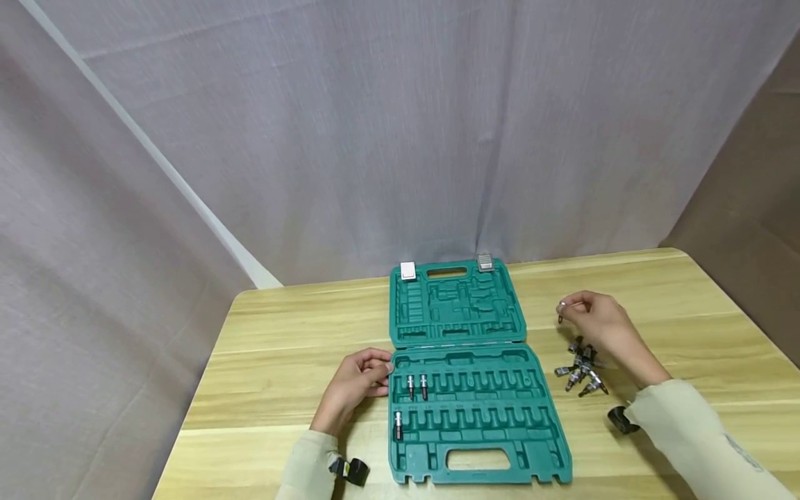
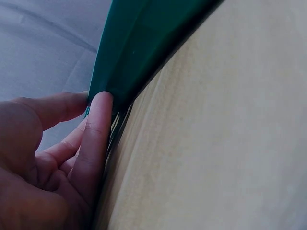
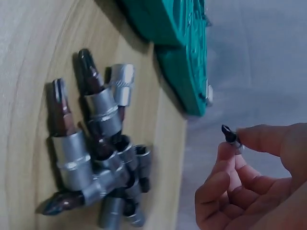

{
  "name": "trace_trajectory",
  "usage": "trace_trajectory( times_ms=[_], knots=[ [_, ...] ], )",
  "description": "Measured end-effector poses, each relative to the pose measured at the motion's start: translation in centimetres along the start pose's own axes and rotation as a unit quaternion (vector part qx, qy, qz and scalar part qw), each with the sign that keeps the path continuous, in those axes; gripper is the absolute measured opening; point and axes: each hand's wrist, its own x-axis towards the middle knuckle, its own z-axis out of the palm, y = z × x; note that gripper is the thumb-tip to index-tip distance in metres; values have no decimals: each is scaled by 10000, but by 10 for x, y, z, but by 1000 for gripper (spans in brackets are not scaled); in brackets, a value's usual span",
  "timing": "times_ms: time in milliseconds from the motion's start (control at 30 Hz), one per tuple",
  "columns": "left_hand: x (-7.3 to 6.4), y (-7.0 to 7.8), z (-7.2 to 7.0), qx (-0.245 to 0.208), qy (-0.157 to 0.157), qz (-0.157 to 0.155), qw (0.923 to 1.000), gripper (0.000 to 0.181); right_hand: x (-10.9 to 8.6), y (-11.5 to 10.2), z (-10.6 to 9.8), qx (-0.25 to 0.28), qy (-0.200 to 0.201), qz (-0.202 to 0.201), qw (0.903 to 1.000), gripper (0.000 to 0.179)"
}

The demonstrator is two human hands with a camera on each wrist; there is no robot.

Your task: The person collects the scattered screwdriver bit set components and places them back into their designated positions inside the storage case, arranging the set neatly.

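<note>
My right hand (image 1: 596,321) pinches a small bit socket (image 3: 232,138) between thumb and forefinger, its dark tip poking out. The hand is raised over the table, beyond a loose pile of silver bit sockets (image 3: 103,112) with dark tips. At the left edge of an open green socket case (image 1: 462,436), my left hand (image 1: 357,380) grips the rim, thumb on top and a finger against the side wall (image 2: 132,52). Two bit sockets (image 1: 423,387) stand side by side in the case's upper row of slots. Another bit socket (image 1: 398,425) sits at the left end of the lower row.
The case's lid (image 1: 459,305) lies folded back, with two latches (image 1: 407,271) at its far edge. A wooden table (image 1: 281,333) carries everything. Grey cloth (image 1: 375,139) hangs behind it, close to the lid.
</note>
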Motion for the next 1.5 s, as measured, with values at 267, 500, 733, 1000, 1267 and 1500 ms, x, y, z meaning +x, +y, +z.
trace_trajectory(
  times_ms=[267, 500, 733, 1000, 1267, 1500],
  knots=[
    [-1, 2, 0, 0, 13, 18, 10000, 28, -16, -27, 5, -46, -10, -507, 9987, 34],
    [-3, 4, 1, 52, 47, 37, 10000, 29, -26, -45, 12, 84, -223, -590, 9980, 28],
    [-3, 4, 1, 67, 47, 42, 10000, 29, -34, -56, 23, 576, -516, -547, 9955, 33],
    [-2, 4, 2, 56, 58, 42, 10000, 29, -43, -66, 36, 1000, -765, -596, 9902, 33],
    [-1, 6, 5, 83, -58, 122, 9999, 27, -48, -71, 52, 1407, -788, -372, 9862, 32],
    [-2, 4, 1, 67, -21, 32, 10000, 28, -52, -85, 67, 1722, -1116, -403, 9779, 28]
  ],
)
